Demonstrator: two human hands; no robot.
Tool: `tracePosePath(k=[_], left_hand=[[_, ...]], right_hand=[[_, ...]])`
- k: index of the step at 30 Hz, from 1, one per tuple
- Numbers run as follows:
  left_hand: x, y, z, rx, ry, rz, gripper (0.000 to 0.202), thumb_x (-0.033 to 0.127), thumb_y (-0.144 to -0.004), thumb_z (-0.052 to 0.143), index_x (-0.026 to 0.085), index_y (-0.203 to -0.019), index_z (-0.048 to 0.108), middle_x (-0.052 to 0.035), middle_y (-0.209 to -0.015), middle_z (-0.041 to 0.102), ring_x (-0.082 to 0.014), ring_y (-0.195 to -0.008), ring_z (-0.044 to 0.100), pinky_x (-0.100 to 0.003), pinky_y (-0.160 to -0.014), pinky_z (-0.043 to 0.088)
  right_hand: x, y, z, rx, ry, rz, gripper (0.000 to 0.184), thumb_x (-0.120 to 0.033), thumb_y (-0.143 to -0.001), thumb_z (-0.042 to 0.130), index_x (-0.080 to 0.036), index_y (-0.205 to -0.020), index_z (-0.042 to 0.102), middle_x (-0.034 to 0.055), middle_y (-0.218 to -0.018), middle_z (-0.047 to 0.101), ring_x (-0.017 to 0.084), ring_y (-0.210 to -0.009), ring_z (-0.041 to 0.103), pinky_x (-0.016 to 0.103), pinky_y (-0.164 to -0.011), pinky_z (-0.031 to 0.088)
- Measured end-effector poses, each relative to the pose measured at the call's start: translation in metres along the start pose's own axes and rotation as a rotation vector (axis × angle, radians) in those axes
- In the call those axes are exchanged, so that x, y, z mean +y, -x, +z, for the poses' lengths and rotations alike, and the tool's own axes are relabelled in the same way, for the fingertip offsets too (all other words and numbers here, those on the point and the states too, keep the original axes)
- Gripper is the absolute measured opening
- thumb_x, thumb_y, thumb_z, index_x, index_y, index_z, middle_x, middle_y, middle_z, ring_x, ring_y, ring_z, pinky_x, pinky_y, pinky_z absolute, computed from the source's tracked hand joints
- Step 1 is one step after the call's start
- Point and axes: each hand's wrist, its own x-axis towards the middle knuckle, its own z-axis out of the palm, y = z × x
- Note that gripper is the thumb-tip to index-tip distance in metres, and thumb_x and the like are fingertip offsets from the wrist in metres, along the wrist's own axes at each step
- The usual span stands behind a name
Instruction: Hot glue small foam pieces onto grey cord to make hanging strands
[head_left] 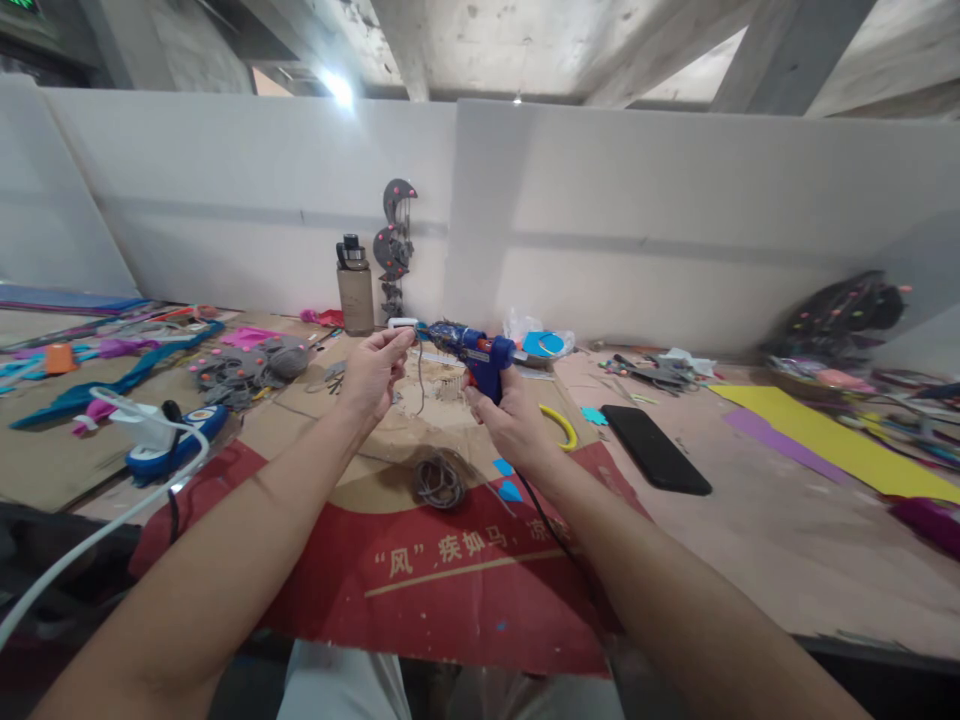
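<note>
My right hand (514, 420) is wrapped round the handle of a blue hot glue gun (491, 358), whose nozzle points left. My left hand (375, 372) pinches a thin grey cord (421, 385) close by the nozzle, and the cord's end hangs down. Whether the nozzle touches the cord I cannot tell. Below the hands, a coil of grey cord (439, 482) lies on a red and tan cardboard sheet (420, 590). Small blue paper pieces (510, 491) are on the cardboard near my right wrist.
A black phone (655, 449) lies to the right, beside yellow sheet material (840, 435). On the left are a blue power strip (176, 440) with a white cable and a grey piece with pink dots (251, 370). A bottle (355, 290) stands at the back by the white partition (637, 210).
</note>
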Motion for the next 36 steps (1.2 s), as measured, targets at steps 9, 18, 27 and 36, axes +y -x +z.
tracePosePath(k=[9,18,27,36], left_hand=[[0.004,0.003,0.003,0.007,-0.025,-0.015,0.028,0.030,-0.055,0.081,0.014,-0.073,0.068,0.0026,-0.060,0.055,-0.0011,-0.044,0.034,-0.014,-0.037,0.020],[0.004,-0.001,-0.001,0.032,0.008,0.011,0.030,0.030,-0.054,0.081,0.014,-0.074,0.066,0.0014,-0.063,0.056,-0.0010,-0.044,0.034,-0.014,-0.037,0.017],[0.000,0.006,0.005,-0.040,-0.125,0.044,0.026,0.032,-0.058,0.078,0.014,-0.075,0.068,0.0009,-0.064,0.057,-0.0021,-0.045,0.032,-0.017,-0.040,0.019],[-0.005,0.015,0.011,-0.074,-0.442,0.193,0.023,0.037,-0.067,0.072,0.016,-0.076,0.069,0.0024,-0.057,0.053,-0.0059,-0.047,0.035,-0.021,-0.043,0.024]], right_hand=[[0.001,0.000,0.002,-0.004,-0.047,0.016,0.017,-0.027,-0.082,0.052,-0.021,-0.098,0.051,0.0028,-0.086,0.056,0.013,-0.068,0.050,0.027,-0.059,0.041],[-0.003,-0.009,-0.003,0.102,-0.591,0.300,0.027,-0.019,-0.071,0.054,-0.024,-0.093,0.040,-0.0035,-0.085,0.060,0.008,-0.052,0.049,0.023,-0.047,0.044],[0.036,-0.015,0.006,-0.191,-0.014,0.780,0.009,-0.016,-0.068,0.058,-0.020,-0.071,0.051,0.0031,-0.058,0.056,0.019,-0.056,0.056,0.032,-0.052,0.044],[0.006,-0.015,0.005,0.203,0.079,0.150,0.016,-0.034,-0.082,0.051,-0.020,-0.084,0.044,0.0063,-0.088,0.057,0.019,-0.083,0.055,0.036,-0.080,0.044]])
